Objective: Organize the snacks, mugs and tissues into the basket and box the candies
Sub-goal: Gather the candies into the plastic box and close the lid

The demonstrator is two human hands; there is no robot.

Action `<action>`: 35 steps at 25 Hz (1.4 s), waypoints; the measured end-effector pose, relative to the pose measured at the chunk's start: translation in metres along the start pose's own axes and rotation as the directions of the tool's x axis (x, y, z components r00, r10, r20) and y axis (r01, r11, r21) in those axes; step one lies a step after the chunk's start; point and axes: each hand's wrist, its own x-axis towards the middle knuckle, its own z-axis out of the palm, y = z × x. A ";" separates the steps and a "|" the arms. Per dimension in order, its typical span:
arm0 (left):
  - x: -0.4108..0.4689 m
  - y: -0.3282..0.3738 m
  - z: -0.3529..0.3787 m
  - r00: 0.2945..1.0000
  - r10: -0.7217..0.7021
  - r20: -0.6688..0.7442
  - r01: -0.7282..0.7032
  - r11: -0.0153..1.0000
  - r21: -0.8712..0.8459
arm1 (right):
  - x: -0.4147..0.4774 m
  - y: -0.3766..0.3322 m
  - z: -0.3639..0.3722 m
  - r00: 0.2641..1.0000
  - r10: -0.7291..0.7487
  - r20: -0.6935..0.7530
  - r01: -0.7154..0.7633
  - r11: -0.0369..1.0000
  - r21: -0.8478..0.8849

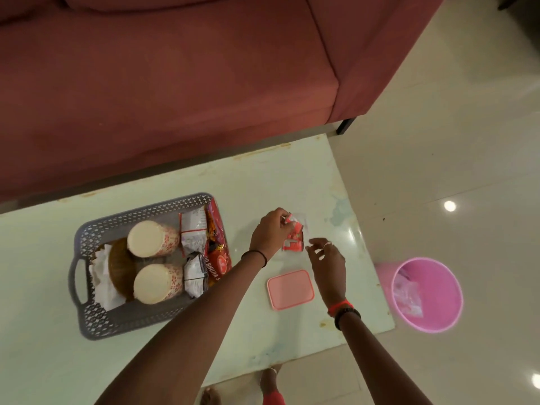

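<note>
Red and white candies (293, 239) sit in a clear box (301, 220) on the desk (263, 176), near the pink lid (290, 289). The left hand (270, 233) pinches one candy in its closed fingers (285, 219). The right hand (328, 261) is beside the box with fingers spread, holding nothing.

Basket (87, 238): your perforated grey plastic.
Lid (290, 289): matt pink plastic.
Table (263, 182): glossy, smooth.
Sofa (163, 83): matt cloth.
Floor (438, 159): your glossy tiles.

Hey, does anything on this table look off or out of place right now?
Mildly: both mugs lie tipped on their sides in the grey basket, and the pink lid sits loose on the table while the left hand handles candies. Nothing spilled.
</note>
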 end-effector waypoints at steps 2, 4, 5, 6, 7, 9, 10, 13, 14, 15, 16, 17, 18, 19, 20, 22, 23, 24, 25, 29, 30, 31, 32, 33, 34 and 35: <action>0.006 0.002 0.004 0.998 -0.028 0.058 0.025 0.998 0.055 | -0.008 0.011 0.000 1.000 -0.004 -0.007 0.004 0.998 -0.070; 0.007 0.002 0.008 0.994 -0.038 0.098 0.028 0.994 0.103 | -0.016 0.025 0.002 0.999 -0.046 0.003 0.045 0.965 -0.257; 0.006 0.001 0.009 0.996 -0.021 0.090 0.010 0.992 0.128 | -0.021 0.031 0.004 0.996 -0.071 0.047 0.083 0.924 -0.374; 0.005 0.000 0.010 0.999 0.007 0.051 -0.015 0.988 0.157 | -0.026 0.036 0.006 0.989 -0.093 0.116 0.137 0.872 -0.471; 0.003 -0.001 0.010 0.999 0.042 -0.007 -0.040 0.979 0.198 | -0.030 0.041 0.008 0.973 -0.112 0.200 0.204 0.819 -0.536; 0.001 -0.005 0.010 0.993 0.081 -0.084 -0.052 0.952 0.302 | -0.033 0.049 0.014 0.927 -0.134 0.349 0.330 0.732 -0.595; 0.000 -0.008 0.011 0.995 0.062 -0.082 -0.031 0.939 0.341 | -0.032 0.051 0.017 0.908 -0.137 0.397 0.371 0.704 -0.605; -0.001 -0.014 0.013 0.997 -0.079 0.006 0.073 0.945 0.318 | -0.029 0.051 0.021 0.889 -0.157 0.431 0.417 0.666 -0.618; -0.001 -0.015 0.014 0.992 -0.120 0.030 0.108 0.959 0.262 | -0.028 0.050 0.022 0.889 -0.175 0.422 0.425 0.657 -0.623; -0.002 -0.015 0.014 0.988 -0.148 0.040 0.137 0.969 0.207 | -0.027 0.050 0.023 0.891 -0.199 0.408 0.431 0.650 -0.626; -0.002 -0.015 0.015 0.986 -0.163 0.036 0.155 0.974 0.167 | -0.027 0.049 0.023 0.893 -0.203 0.402 0.429 0.656 -0.621; -0.003 -0.015 0.016 0.984 -0.174 0.026 0.168 0.976 0.136 | -0.025 0.047 0.023 0.899 -0.180 0.399 0.409 0.670 -0.619; -0.004 -0.016 0.016 0.983 -0.184 0.017 0.181 0.978 0.108 | -0.023 0.045 0.022 0.910 -0.133 0.392 0.370 0.685 -0.628; -0.005 -0.018 0.016 0.981 -0.196 0.013 0.194 0.978 0.081 | -0.021 0.045 0.021 0.924 -0.074 0.376 0.316 0.702 -0.638; -0.006 -0.020 0.015 0.978 -0.207 0.016 0.206 0.977 0.058 | -0.018 0.044 0.019 0.939 -0.021 0.343 0.250 0.728 -0.639; -0.008 -0.023 0.015 0.971 -0.234 0.040 0.233 0.972 0.019 | -0.014 0.042 0.009 0.958 0.096 0.268 0.076 0.821 -0.565; -0.009 -0.024 0.015 0.967 -0.250 0.055 0.250 0.968 -0.001 | -0.012 0.041 0.001 0.959 0.150 0.241 -0.013 0.871 -0.491; -0.010 -0.024 0.014 0.962 -0.263 0.069 0.265 0.964 -0.020 | -0.009 0.039 -0.007 0.957 0.194 0.217 -0.089 0.905 -0.416; -0.012 -0.024 0.014 0.959 -0.272 0.082 0.276 0.960 -0.037 | -0.005 0.038 -0.017 0.952 0.233 0.197 -0.150 0.920 -0.362; -0.018 -0.026 0.013 0.951 -0.289 0.108 0.296 0.953 -0.058 | 0.005 0.021 -0.051 0.941 0.296 0.162 -0.227 0.911 -0.343; -0.018 -0.026 0.013 0.950 -0.292 0.114 0.301 0.952 -0.063 | 0.007 0.014 -0.058 0.949 0.284 0.136 -0.228 0.916 -0.329; -0.019 -0.025 0.012 0.948 -0.295 0.122 0.305 0.950 -0.072 | 0.008 0.006 -0.063 0.959 0.263 0.101 -0.220 0.924 -0.314; -0.019 -0.025 0.012 0.946 -0.298 0.132 0.310 0.947 -0.085 | 0.009 -0.001 -0.066 0.972 0.228 0.056 -0.201 0.931 -0.306; -0.019 -0.024 0.012 0.943 -0.301 0.139 0.316 0.944 -0.100 | 0.009 -0.009 -0.067 0.984 0.177 0.001 -0.168 0.938 -0.304; -0.020 -0.022 0.012 0.941 -0.305 0.145 0.322 0.940 -0.116 | 0.010 -0.016 -0.066 0.992 0.114 -0.058 -0.127 0.942 -0.310; -0.021 -0.021 0.012 0.940 -0.308 0.149 0.327 0.936 -0.132 | 0.011 -0.022 -0.061 0.993 0.051 -0.108 -0.083 0.943 -0.322</action>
